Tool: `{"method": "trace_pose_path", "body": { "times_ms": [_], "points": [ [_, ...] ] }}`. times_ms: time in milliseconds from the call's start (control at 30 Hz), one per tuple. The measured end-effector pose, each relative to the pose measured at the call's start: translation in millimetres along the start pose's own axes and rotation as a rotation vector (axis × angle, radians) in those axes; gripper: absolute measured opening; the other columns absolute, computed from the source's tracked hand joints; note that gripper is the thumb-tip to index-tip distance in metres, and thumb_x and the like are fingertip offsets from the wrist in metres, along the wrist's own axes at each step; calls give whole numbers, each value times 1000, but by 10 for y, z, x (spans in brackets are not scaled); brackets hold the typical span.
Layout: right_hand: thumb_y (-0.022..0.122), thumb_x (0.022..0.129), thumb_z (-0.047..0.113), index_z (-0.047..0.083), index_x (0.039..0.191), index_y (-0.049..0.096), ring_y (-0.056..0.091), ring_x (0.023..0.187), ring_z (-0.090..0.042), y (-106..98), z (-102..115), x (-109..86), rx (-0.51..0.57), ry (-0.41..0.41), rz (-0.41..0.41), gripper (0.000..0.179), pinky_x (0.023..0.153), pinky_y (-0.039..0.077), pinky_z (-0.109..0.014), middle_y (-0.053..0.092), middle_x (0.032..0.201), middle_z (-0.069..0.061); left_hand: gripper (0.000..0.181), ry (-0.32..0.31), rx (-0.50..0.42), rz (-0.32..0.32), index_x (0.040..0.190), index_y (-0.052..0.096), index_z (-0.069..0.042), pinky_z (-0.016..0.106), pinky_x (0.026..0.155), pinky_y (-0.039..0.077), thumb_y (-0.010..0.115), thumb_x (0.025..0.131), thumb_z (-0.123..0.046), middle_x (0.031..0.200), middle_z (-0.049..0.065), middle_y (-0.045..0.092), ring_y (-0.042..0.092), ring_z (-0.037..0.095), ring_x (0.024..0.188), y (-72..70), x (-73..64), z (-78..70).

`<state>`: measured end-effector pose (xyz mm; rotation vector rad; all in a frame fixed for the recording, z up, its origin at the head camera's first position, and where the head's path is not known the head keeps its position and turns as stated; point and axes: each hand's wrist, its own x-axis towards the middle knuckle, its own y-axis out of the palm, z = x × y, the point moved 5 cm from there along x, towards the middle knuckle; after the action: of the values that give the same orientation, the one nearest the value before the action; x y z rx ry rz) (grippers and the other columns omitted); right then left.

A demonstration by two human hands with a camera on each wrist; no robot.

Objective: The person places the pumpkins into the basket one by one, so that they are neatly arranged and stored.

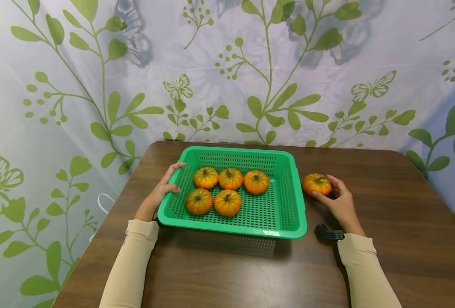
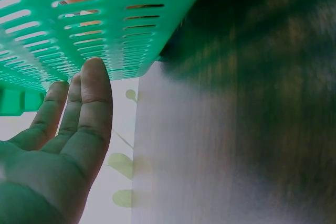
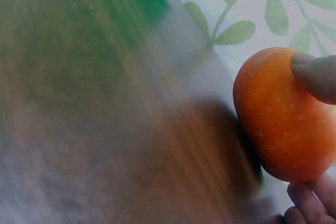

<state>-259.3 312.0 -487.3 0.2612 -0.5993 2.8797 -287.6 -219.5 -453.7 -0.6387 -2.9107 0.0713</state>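
A green plastic basket (image 1: pixel 250 233) with slotted walls stands on the table, holding several small orange pumpkins (image 1: pixel 228 202) toward its left side. Three form the back row and two the front row. My left hand (image 1: pixel 160 192) holds the basket's left rim, thumb and forefinger over the edge. In the left wrist view, the other fingers (image 2: pixel 94 103) extend along the slotted outer wall. To the right of the basket, my right hand (image 1: pixel 341 201) grips another pumpkin (image 1: pixel 317 184) between thumb and fingers. The right wrist view shows this pumpkin's smooth orange underside (image 3: pixel 286 119) close to the tabletop.
The brown wooden table (image 1: pixel 235 273) extends around the basket. Behind it hangs a pale curtain (image 1: pixel 220 85) with green leaves and butterflies. A black wrist device (image 1: pixel 327 233) sits by the right sleeve. A white cable (image 1: pixel 103 202) loops beyond the table's left edge.
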Motion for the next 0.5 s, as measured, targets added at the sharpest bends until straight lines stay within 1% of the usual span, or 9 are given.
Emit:
{"method": "trace_pose_path", "body": {
  "times_ms": [100,167,200,300,400,500],
  "points": [
    [77,100,11,-6,164,34,32,154,-50,0,-10,-1,-3,-5,2,79,129,22,-55,37,166,-32,77,-3,-1,-1,159,31,-11,34,89,56,48,85,2,166,30,22,45,42,128,2,-6,-1],
    [76,101,11,-5,164,35,33,154,-49,-2,-12,-2,-7,-7,-2,78,129,23,-51,38,165,-32,78,-7,0,-3,159,31,-11,35,89,56,48,85,1,165,30,23,45,43,128,2,-8,1],
    [76,101,12,-5,164,35,34,153,-48,-3,-13,-3,-11,-7,-5,77,129,24,-48,38,165,-31,78,-8,1,-4,160,31,-11,35,88,56,48,85,1,165,30,23,44,43,128,2,-9,1],
    [76,101,12,-5,164,37,38,152,-43,-6,-10,-8,-21,-3,-19,76,127,28,-31,41,164,-30,79,-7,5,-3,160,29,-11,35,88,56,48,84,1,165,30,23,43,44,129,1,-6,0],
    [76,101,11,-5,163,38,43,149,-30,-11,0,-9,-10,2,-37,74,117,32,-15,42,163,-29,80,-3,13,-4,161,28,-9,35,88,55,48,84,0,165,30,22,43,45,130,-1,-4,-1],
    [77,100,10,-5,162,40,48,140,-13,-21,1,0,8,-2,-51,74,107,35,-7,43,162,-28,80,-4,14,-4,161,28,-9,35,88,55,48,84,0,165,30,22,42,46,130,-1,-4,-1]
  ]
}}
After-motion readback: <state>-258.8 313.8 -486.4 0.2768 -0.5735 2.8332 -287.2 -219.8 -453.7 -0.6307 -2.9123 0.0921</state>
